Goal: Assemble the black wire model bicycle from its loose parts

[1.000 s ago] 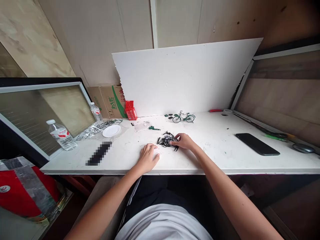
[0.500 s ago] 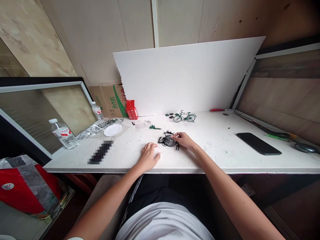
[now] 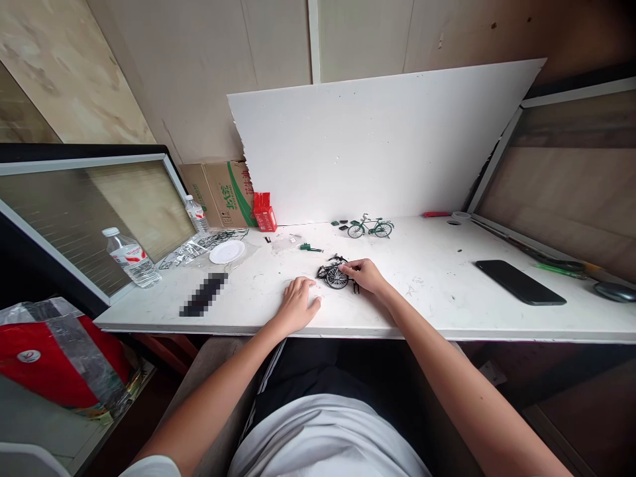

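In the head view, a small black model bicycle (image 3: 332, 273) lies bunched on the table, a spoked wheel facing up and thin parts sticking out around it. My right hand (image 3: 364, 274) comes in from the right with thumb and fingertips pinched on the wheel's upper edge; the exact contact is too small to make out. Flat on the tabletop just left of it rests my left hand (image 3: 299, 306), fingers spread and holding nothing. Behind, an assembled green model bicycle (image 3: 370, 228) stands upright. A loose green part (image 3: 311, 248) lies between the two.
Along the left are water bottles (image 3: 130, 260), a white plate (image 3: 226, 252), parts frames in clear wrap (image 3: 191, 248) and a blurred-out dark object (image 3: 203, 295). A red box (image 3: 265, 213) stands at the back. At the right lie a phone (image 3: 519, 283) and a mouse (image 3: 616, 291).
The view has shifted slightly. The black bicycle's parts sit a little differently, more gathered behind the wheel, with my right hand still on it. My left hand stays in place.
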Demonstrator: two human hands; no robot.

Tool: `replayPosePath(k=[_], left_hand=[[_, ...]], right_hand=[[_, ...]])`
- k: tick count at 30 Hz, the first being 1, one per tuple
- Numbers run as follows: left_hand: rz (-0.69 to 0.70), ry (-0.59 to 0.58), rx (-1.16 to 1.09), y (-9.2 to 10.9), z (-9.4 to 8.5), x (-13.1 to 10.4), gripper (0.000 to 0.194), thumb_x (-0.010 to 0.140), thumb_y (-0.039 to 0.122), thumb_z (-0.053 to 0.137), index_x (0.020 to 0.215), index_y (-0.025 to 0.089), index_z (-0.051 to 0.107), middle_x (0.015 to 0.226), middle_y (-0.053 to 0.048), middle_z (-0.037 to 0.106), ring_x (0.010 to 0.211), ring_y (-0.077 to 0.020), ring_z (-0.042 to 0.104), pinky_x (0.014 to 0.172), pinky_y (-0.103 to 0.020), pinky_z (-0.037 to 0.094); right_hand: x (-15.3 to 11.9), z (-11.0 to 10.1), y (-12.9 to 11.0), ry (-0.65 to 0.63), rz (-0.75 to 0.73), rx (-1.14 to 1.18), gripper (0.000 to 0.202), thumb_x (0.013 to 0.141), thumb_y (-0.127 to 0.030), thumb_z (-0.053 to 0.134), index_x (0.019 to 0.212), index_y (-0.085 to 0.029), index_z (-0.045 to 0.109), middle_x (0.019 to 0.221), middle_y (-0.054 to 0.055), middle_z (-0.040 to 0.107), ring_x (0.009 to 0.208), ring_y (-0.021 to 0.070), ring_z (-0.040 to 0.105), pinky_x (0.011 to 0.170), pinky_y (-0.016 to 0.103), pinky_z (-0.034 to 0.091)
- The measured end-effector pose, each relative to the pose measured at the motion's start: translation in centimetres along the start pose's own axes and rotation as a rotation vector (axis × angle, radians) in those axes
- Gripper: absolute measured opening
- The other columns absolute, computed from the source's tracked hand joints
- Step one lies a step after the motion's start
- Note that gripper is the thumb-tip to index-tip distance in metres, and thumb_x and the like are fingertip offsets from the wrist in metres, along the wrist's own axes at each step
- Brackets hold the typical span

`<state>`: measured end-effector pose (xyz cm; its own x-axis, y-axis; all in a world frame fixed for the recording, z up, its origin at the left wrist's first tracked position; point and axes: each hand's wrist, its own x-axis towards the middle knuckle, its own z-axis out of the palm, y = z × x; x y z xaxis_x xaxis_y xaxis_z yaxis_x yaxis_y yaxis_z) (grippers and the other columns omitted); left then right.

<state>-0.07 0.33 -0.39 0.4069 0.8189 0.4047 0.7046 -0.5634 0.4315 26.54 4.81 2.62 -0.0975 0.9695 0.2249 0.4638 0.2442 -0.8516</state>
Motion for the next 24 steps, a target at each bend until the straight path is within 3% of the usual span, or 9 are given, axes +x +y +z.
replayPosePath(k=[7,12,17,21,24], left_hand=[[-0.029,0.026,-0.144,-0.1,-0.4,-0.1,0.051,0.098,0.036,0.064,0.145,0.024,0.048,0.146,-0.016,0.053,0.144,-0.0343,0.049,0.123,-0.057,0.035],[-0.076,0.121,-0.557,-0.9,-0.8,0.4,0.071,0.089,0.041,0.081,0.149,0.027,0.046,0.15,-0.016,0.056,0.14,-0.0304,0.056,0.113,-0.05,0.049],[-0.237,0.006,-1.011,-0.8,-2.0,1.0,0.077,0.074,0.038,0.095,0.138,0.016,0.058,0.12,-0.016,0.074,0.116,-0.0295,0.073,0.104,-0.048,0.057],[-0.303,-0.068,-1.081,-0.4,-2.5,0.9,0.073,0.069,0.036,0.099,0.13,0.014,0.066,0.099,-0.011,0.08,0.1,-0.0286,0.079,0.103,-0.049,0.059],[-0.326,-0.048,-1.075,-0.3,-2.4,0.9,0.07,0.066,0.035,0.1,0.125,0.014,0.069,0.097,-0.01,0.081,0.094,-0.0272,0.08,0.101,-0.049,0.06]], right_hand=[[-0.3,-0.2,-1.1,0.013,-0.099,0.024,0.065,0.085,-0.078,0.064,0.084,-0.016,0.081,0.079,0.007,0.074,0.072,0.0205,0.059,0.067,0.031,0.046],[-0.9,0.0,-3.5,-0.073,-0.158,0.03,0.067,0.085,-0.082,0.063,0.08,-0.016,0.078,0.071,0.005,0.067,0.07,0.0191,0.055,0.064,0.03,0.043],[-1.7,2.1,-5.3,-0.212,-0.24,0.069,0.063,0.09,-0.077,0.06,0.078,-0.017,0.075,0.068,0.003,0.06,0.066,0.0152,0.046,0.062,0.028,0.039],[-2.0,3.4,-5.8,-0.277,-0.276,0.08,0.061,0.092,-0.075,0.059,0.079,-0.018,0.076,0.069,0.002,0.059,0.065,0.0139,0.044,0.061,0.027,0.038],[-1.9,3.1,-6.0,-0.263,-0.267,0.037,0.061,0.092,-0.076,0.059,0.088,-0.018,0.078,0.069,0.001,0.059,0.065,0.0144,0.045,0.061,0.027,0.038]])
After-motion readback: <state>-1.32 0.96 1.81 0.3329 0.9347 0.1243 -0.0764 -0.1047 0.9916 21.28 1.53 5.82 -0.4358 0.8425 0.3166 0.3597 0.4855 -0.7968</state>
